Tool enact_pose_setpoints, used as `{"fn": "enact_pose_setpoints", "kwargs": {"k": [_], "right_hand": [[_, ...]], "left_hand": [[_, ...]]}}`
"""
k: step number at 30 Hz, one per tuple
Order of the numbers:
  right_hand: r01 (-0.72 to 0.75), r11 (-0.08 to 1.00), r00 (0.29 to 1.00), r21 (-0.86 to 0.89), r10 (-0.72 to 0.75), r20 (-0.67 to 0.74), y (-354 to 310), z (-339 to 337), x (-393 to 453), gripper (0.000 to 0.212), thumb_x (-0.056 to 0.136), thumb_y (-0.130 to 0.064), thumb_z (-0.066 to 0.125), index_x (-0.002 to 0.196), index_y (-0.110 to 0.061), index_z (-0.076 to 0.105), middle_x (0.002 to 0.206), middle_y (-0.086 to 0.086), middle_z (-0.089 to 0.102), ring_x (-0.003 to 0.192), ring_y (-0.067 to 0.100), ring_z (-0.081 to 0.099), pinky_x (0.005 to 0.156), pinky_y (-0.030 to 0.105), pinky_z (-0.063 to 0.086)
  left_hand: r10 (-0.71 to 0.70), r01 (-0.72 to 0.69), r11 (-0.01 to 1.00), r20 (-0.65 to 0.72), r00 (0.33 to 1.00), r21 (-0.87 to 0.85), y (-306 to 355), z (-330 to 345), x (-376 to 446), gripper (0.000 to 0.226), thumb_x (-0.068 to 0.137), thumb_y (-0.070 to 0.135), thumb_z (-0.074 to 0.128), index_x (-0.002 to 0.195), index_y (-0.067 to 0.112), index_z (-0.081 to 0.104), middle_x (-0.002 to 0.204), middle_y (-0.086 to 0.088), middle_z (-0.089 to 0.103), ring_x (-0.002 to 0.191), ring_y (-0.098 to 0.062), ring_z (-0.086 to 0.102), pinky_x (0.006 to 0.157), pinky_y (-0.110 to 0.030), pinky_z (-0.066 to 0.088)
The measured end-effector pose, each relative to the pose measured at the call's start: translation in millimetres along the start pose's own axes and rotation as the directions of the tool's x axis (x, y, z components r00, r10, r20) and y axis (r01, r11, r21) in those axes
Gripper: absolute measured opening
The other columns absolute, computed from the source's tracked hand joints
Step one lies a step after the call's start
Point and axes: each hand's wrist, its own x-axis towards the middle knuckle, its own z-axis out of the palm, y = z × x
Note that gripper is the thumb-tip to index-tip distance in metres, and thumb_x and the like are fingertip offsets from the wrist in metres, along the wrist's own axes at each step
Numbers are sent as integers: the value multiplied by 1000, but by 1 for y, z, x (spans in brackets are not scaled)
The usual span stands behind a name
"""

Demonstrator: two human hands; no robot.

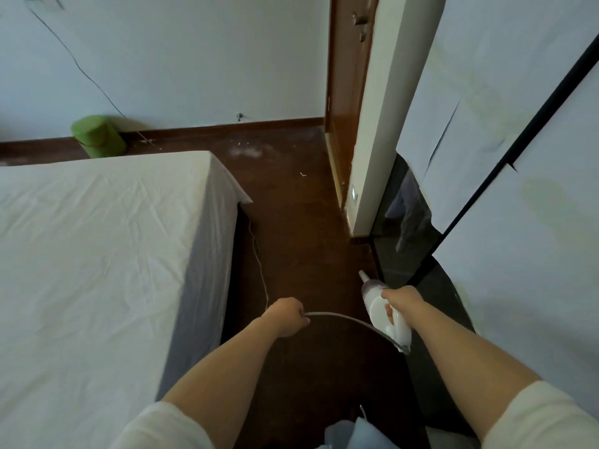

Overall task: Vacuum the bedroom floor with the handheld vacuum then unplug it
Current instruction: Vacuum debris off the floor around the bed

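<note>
Your right hand [400, 303] is gripping the handle of the handheld vacuum [385, 314], fingers curled around it. Your left hand [287, 315] is closed in a fist on the grey cord [350, 320], which is arcing from that fist to the rear end of the vacuum. A thinner white cable [257, 254] is trailing along the floor beside the foot of the bed [97, 254].

You are holding the vacuum above the dark floor [291, 222], in the aisle between the side edge of the bed and the dark lower panel of the wardrobe [518, 189]. Its long axis is running from the rear end near you to the nozzle [363, 275], which is pointing forward and down toward the floor near the wardrobe's base.

Judged from this view, the vacuuming is still in progress: pale dust and small scraps are lying on the floor ahead, near the skirting board and the door frame [343, 92]. The far floor is remaining to be covered, and unplugging is not yet done. A green bin [97, 136] is standing by the far wall.
</note>
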Motion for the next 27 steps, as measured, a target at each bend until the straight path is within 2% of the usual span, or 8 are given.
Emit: {"fn": "enact_pose_setpoints", "kwargs": {"k": [2,3,10,13,16,19,23,27], "right_hand": [[8,999,1000,41,-8,15,2,18,-15,32,95,-12,53,123,3,52,78,13,59,81,24,56,90,37,48],[11,999,1000,49,-12,20,3,26,-20,30,95,-13,53,121,2,53,73,10,56,73,22,56,82,35,50],[37,999,993,30,-40,108,11,105,-59,21,94,-12,53,110,-1,59,67,7,52,55,16,49,50,28,42],[58,998,994,7,-59,89,11,130,-71,16,94,-14,52,98,-2,62,62,7,53,63,20,52,69,34,47],[72,996,997,-45,-71,11,12,140,-70,21,93,-15,54,77,-2,60,76,11,60,91,30,60,91,40,49],[59,997,997,-58,-61,-40,10,138,-63,13,89,-11,56,94,-1,62,99,17,63,104,33,59,82,37,47],[51,997,996,-57,-55,-66,3,133,-48,23,92,-16,52,80,2,62,94,16,66,95,31,61,81,35,45],[-26,999,994,-33,22,-106,-12,114,-27,35,96,-19,48,123,2,56,122,21,61,114,34,55,95,39,43]], "left_hand": [[-7,7,1000,7,1000,-5,-23,2,-8,27,94,32,53,111,12,60,111,-6,61,102,-20,59,78,-26,45],[-8,8,1000,6,1000,-12,-32,2,-10,26,94,32,53,110,12,60,111,-6,61,101,-20,59,77,-25,44],[-36,36,999,0,999,-5,-103,0,-37,31,94,33,52,116,12,60,111,-5,61,101,-19,59,78,-25,45],[-29,29,999,-29,999,-15,-125,-5,-46,30,94,32,53,115,12,60,109,-5,61,96,-17,58,78,-24,44],[-15,13,999,-59,998,-38,-140,-10,-51,25,94,31,54,109,13,62,96,-1,59,88,-13,55,76,-24,43],[-8,6,999,-43,999,-36,-144,-9,-51,26,94,32,54,108,12,62,87,2,56,81,-10,53,72,-23,42],[4,-5,1000,-38,999,-25,-140,-15,-42,27,94,32,53,110,12,62,94,-1,58,82,-11,53,72,-23,42],[6,-6,1000,-37,999,-4,-120,-28,-17,25,94,31,54,106,11,62,100,-3,60,84,-12,52,74,-24,42]]}}
